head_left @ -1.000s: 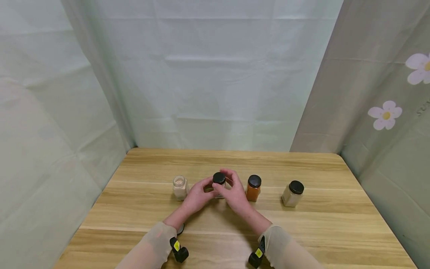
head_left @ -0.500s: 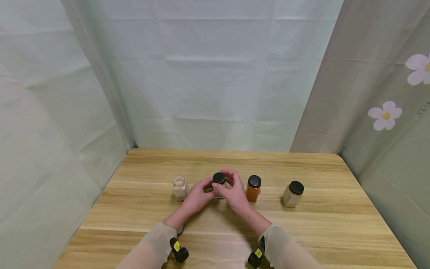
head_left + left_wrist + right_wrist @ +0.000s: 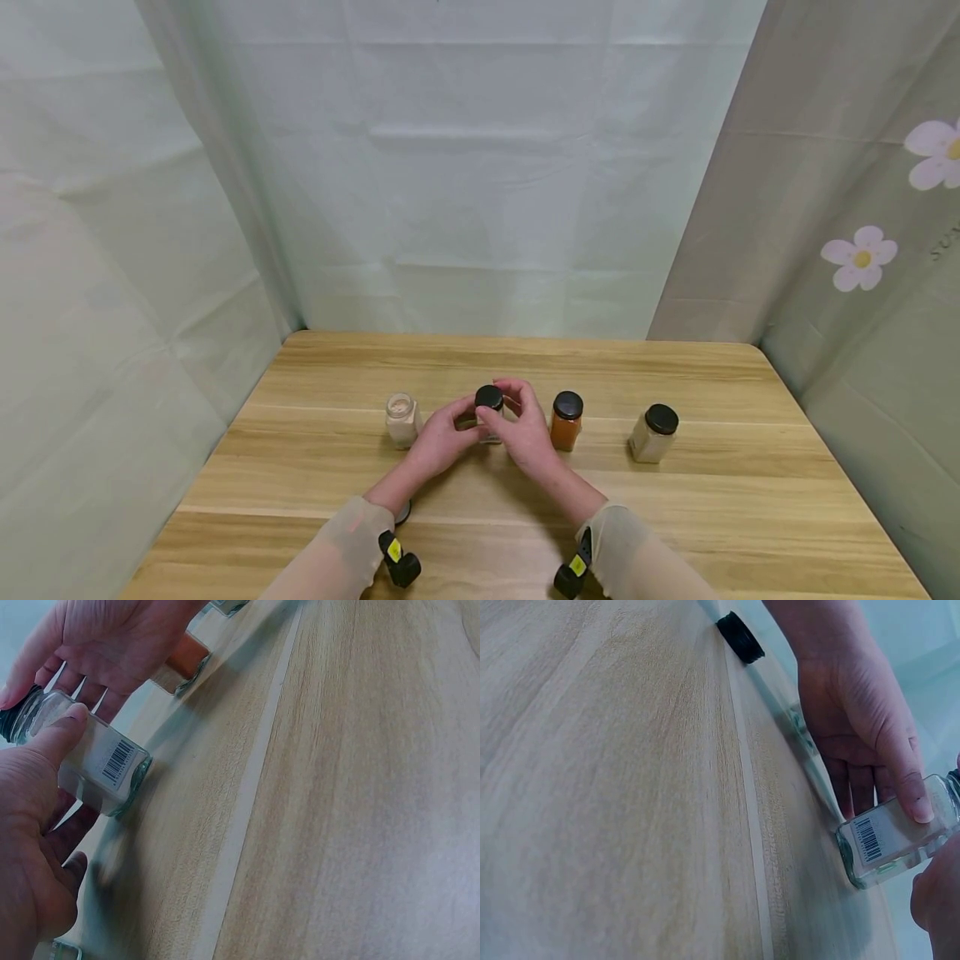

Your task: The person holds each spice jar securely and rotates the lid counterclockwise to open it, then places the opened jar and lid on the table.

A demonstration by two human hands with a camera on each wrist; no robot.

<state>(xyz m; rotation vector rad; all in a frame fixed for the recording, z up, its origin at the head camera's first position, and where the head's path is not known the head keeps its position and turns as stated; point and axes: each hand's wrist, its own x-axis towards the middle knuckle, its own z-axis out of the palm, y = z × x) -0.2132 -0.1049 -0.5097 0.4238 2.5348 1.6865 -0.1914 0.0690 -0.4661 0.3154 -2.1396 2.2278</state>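
Observation:
A glass spice jar (image 3: 109, 757) with a barcode label stands at the middle of the table, between both hands. My left hand (image 3: 437, 439) grips its body, thumb along the front face and fingers behind. Around the black lid (image 3: 489, 397) on top, my right hand (image 3: 527, 427) curls its thumb and fingers. In the right wrist view the jar's base (image 3: 851, 859) is low by the wood surface. Just left of my left hand stands an uncapped jar (image 3: 402, 423) of pale powder.
To the right stand a black-lidded jar of orange powder (image 3: 566, 425) and, farther over, a black-lidded jar of pale contents (image 3: 651, 437). A loose black lid (image 3: 740, 637) lies on the table (image 3: 720, 533), partly behind my left forearm in the head view. Hanging cloth (image 3: 480, 208) surrounds the table.

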